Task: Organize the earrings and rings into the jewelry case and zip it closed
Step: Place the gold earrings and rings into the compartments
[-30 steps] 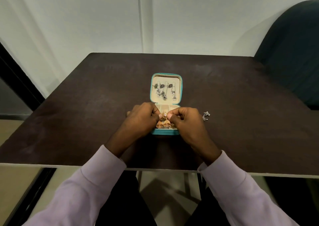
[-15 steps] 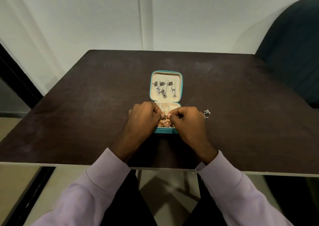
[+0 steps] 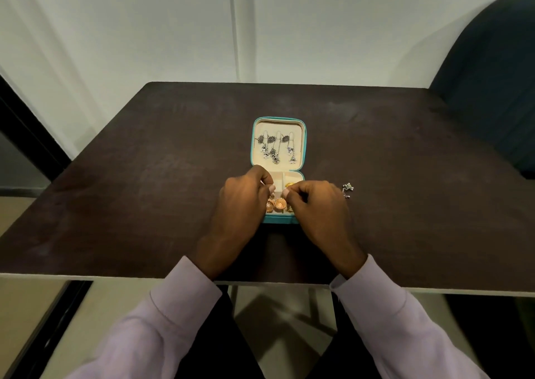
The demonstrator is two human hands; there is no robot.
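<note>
A teal jewelry case point(image 3: 279, 220) lies open in the middle of the dark table point(image 3: 144, 175). Its cream lid point(image 3: 298, 146) has several silver drop earrings point(image 3: 275, 149) hooked in it. My left hand point(image 3: 243, 202) and my right hand point(image 3: 318, 209) hover over the case's compartments with fingers curled. Each pinches the top of a gold dome earring point(image 3: 279, 204), and the two domes hang side by side between my fingertips. A small gold piece point(image 3: 289, 186) sits in a back compartment. One silver earring point(image 3: 347, 190) lies on the table right of my right hand.
A dark upholstered chair point(image 3: 492, 89) stands at the table's far right corner. A white wall runs behind the table. The table's near edge point(image 3: 86, 275) is just in front of my lilac sleeves.
My fingertips, which met over the gold earrings, have drawn slightly apart, so the two domes now hang separately above the case. The camera view has shifted a little.
</note>
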